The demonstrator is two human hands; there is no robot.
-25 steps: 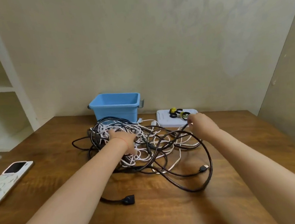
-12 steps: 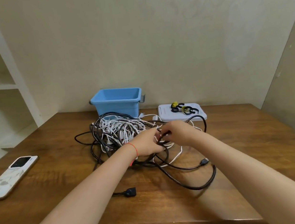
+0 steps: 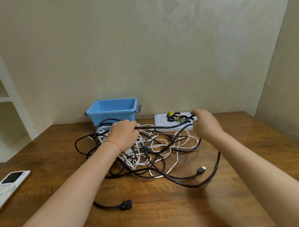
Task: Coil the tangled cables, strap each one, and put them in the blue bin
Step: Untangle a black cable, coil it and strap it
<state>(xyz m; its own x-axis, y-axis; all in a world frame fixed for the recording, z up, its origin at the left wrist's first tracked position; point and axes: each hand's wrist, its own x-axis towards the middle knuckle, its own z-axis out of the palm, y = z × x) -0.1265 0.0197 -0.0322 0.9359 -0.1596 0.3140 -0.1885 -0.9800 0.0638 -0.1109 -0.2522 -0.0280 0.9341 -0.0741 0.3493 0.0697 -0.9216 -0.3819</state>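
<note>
Cables: a tangle of black and white cables is spread over the tabletop, in front of the blue bin, which is seen with nothing in it.
Hands: a black cable is gripped by the left hand and the right hand and held stretched between them above the heap.
Snag risk: white loops could be dragged along and knots tightened if the black strand is pulled while still threaded through the heap.
Straps: the black-and-yellow straps on the white tray could be swept off by the raised strand.
Loose ends: the USB plug and the black socket end could be whipped off the tabletop edge.
</note>
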